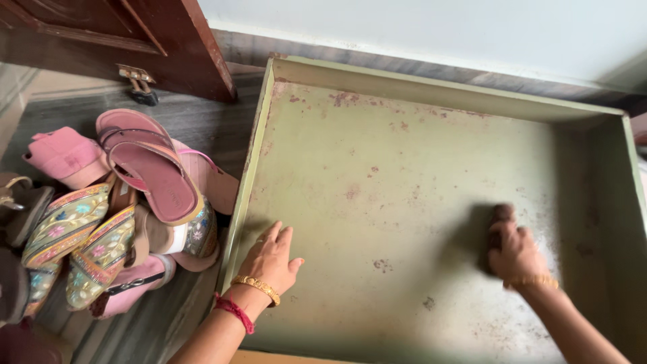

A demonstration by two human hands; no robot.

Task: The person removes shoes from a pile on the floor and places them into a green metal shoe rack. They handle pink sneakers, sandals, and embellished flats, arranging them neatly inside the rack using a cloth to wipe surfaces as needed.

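Right now my right hand (515, 253) is curled shut around a small dark scrubbing pad (497, 222), pressing it against the floor of the pale green metal tray (377, 168). Only the pad's top end peeks out beyond my knuckles, and it is too blurred to say exactly what kind of thing it is. It sits on the tray's bottom, well over toward the tall side wall just past that hand.

My left hand (273, 259) lies flat and open, fingers spread, palm down on the tray's floor just inside its near left rim, holding nothing. A gold bangle (256, 288) and a red thread (234, 312) ring that wrist; another gold bangle (532, 282) circles the right one.

Between my two hands the tray's bottom is stained with rusty brown spots, thicker toward the far edge.

Beyond my left hand, outside the rim, a heap of sandals and slippers (114, 216) rests on the grey floor, pink ones on top, patterned ones beneath. Farther off stands a dark wooden door (168, 47).
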